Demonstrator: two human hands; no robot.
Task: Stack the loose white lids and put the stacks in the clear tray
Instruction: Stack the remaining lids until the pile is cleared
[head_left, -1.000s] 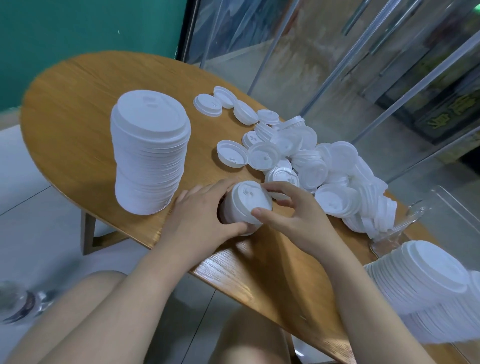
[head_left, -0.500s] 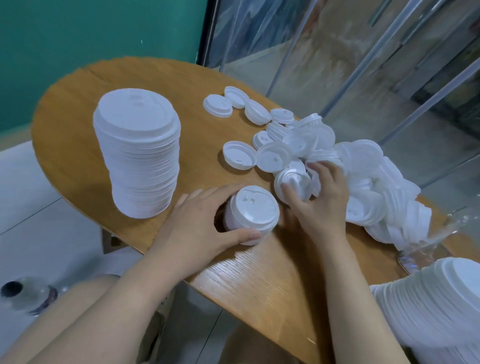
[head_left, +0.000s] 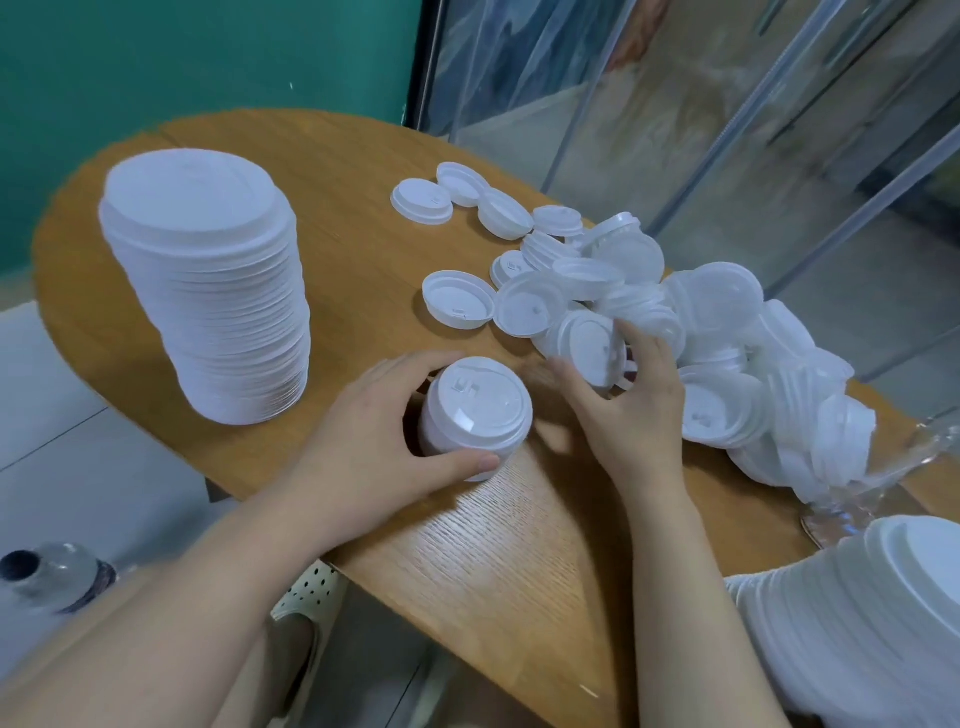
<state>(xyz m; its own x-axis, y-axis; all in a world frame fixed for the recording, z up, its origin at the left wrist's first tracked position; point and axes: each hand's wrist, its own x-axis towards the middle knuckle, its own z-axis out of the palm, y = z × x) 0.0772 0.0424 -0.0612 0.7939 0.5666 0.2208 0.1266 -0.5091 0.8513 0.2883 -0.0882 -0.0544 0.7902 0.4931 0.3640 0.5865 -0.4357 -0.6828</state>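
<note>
White lid (head_left: 589, 351) now lifted by right hand (head_left: 631, 410); left hand (head_left: 374, 447) still holds stack (head_left: 475, 415).

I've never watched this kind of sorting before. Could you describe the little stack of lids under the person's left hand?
The small stack of lids is a short white column of nested plastic lids, standing upright on the wooden table near its front edge. Its top lid is round with a raised rim and small moulded marks. The left hand curls around its side, thumb in front. It stands apart from the loose lid pile to the right.
</note>
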